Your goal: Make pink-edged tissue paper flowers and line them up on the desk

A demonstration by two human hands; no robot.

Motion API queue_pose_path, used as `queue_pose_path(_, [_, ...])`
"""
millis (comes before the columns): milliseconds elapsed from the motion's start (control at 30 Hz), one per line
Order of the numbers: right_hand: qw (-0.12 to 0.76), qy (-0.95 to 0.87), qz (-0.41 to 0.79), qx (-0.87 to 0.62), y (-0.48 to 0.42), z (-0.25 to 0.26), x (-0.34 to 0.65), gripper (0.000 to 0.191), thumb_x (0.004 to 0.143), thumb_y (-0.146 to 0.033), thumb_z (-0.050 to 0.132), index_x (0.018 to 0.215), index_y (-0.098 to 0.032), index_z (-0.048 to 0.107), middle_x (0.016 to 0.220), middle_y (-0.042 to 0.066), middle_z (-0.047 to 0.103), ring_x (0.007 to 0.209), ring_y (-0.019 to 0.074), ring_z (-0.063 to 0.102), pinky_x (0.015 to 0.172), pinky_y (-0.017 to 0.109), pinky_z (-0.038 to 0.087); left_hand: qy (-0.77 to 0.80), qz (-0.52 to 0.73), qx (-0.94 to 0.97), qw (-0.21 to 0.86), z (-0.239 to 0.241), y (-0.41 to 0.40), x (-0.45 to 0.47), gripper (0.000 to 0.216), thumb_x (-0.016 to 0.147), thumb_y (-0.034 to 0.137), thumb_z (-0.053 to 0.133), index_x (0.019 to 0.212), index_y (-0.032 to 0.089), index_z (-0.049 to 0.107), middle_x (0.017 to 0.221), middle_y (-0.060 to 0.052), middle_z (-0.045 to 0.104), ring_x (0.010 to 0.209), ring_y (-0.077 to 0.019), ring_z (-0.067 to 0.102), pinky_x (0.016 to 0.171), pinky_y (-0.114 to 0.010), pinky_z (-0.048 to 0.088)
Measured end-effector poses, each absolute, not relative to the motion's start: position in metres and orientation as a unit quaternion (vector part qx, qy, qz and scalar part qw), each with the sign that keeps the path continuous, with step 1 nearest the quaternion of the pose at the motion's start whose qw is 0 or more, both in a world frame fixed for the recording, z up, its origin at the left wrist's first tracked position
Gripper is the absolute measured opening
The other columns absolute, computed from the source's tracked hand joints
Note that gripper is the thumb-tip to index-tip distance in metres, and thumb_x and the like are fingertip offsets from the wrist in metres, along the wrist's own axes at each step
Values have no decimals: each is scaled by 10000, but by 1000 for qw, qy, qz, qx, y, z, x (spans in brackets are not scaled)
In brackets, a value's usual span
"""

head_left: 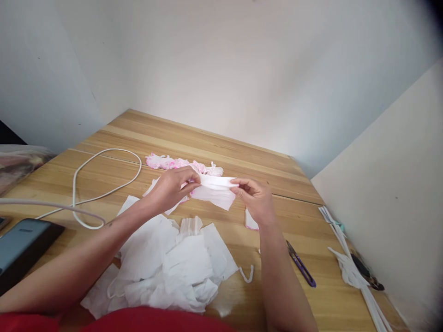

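Observation:
Between my two hands a white tissue sheet (216,192) is stretched, its upper edge folded into a narrow band. My left hand (173,188) pinches the left end of the band between thumb and fingers. The right end is pinched by my right hand (254,196). Just beyond the sheet lies a row of ruffled white tissue pieces with pink edges (173,162). Below my hands, near my body, spreads a loose pile of white tissue sheets (166,263). A small white piece with a pink edge (251,220) lies under my right hand, partly hidden.
Purple-handled thread snips (301,265) and a short white twist (247,275) lie at the right. White strips (346,267) run along the right edge beside a dark tool (367,272). A power bank (27,249) and looped white cable (74,184) occupy the left. Walls border the wooden table (221,145).

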State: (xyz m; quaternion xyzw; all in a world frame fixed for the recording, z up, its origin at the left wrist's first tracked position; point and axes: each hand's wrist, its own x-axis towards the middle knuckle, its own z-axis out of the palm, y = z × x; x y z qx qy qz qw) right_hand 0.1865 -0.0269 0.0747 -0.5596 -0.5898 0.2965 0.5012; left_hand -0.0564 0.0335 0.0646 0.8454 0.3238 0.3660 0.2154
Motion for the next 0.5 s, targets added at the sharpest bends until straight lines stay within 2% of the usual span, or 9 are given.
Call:
queue_pose_path(300, [479, -624, 231, -573, -27, 75, 184, 110, 798, -332, 669, 789, -230, 709, 838, 12, 707, 780, 165, 623, 728, 292, 479, 300, 417, 826, 231, 71, 26, -55, 95, 819, 156, 578, 734, 180, 611, 773, 1, 678, 720, -120, 611, 688, -231, 451])
queue_pose_path(500, [463, -641, 229, -567, -28, 77, 184, 120, 847, -324, 607, 805, -226, 662, 825, 3, 674, 749, 145, 592, 708, 274, 450, 306, 424, 825, 214, 69, 25, -54, 94, 816, 171, 587, 729, 182, 620, 715, 10, 682, 668, -117, 613, 657, -230, 447])
